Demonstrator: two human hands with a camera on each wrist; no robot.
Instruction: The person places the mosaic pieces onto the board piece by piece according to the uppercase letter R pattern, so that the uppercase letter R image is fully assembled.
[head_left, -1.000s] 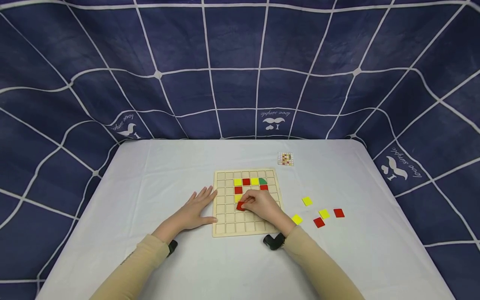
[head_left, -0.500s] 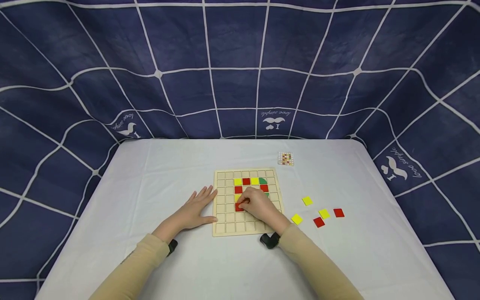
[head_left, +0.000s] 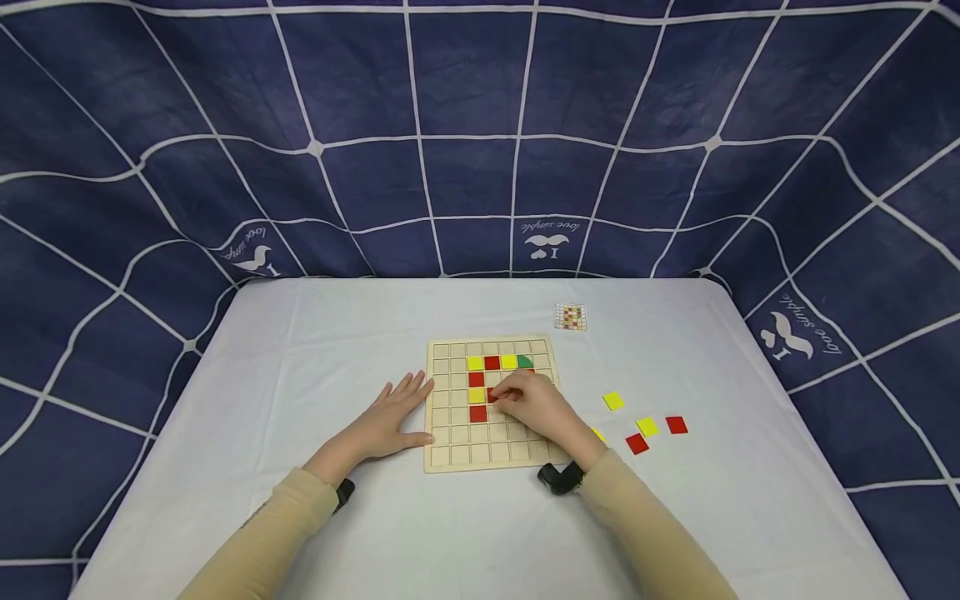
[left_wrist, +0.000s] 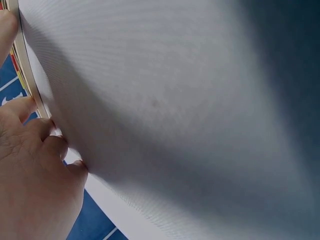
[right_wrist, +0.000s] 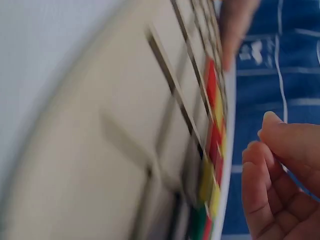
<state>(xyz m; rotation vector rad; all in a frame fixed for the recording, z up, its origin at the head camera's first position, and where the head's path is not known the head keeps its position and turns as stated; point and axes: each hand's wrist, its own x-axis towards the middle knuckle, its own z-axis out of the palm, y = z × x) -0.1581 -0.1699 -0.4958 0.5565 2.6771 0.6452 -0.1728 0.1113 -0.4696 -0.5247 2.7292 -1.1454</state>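
A square wooden grid board (head_left: 442,437) lies on the white table with red, yellow and green tiles in its cells. My left hand (head_left: 390,421) lies spread at the board's left edge; in the left wrist view its fingertips touch that rim. Above the board's middle is my right hand (head_left: 536,404), fingers loosely bent. The right wrist view shows no tile between its thumb (right_wrist: 285,140) and fingers. A red tile (head_left: 477,414) sits in a cell left of this hand, below a yellow tile (head_left: 477,396). Another red tile (head_left: 491,395) shows beside the fingertips, partly hidden.
Right of the board lie loose yellow tiles (head_left: 613,402) and red tiles (head_left: 677,425), one yellow partly behind the right wrist. A small printed pattern card (head_left: 571,317) is beyond the board's far right corner. Dark blue gridded cloth (head_left: 480,183) surrounds the table.
My right hand has set the red tile flat in its cell, let it go and moved a little to the right. My left hand has stayed where it was.
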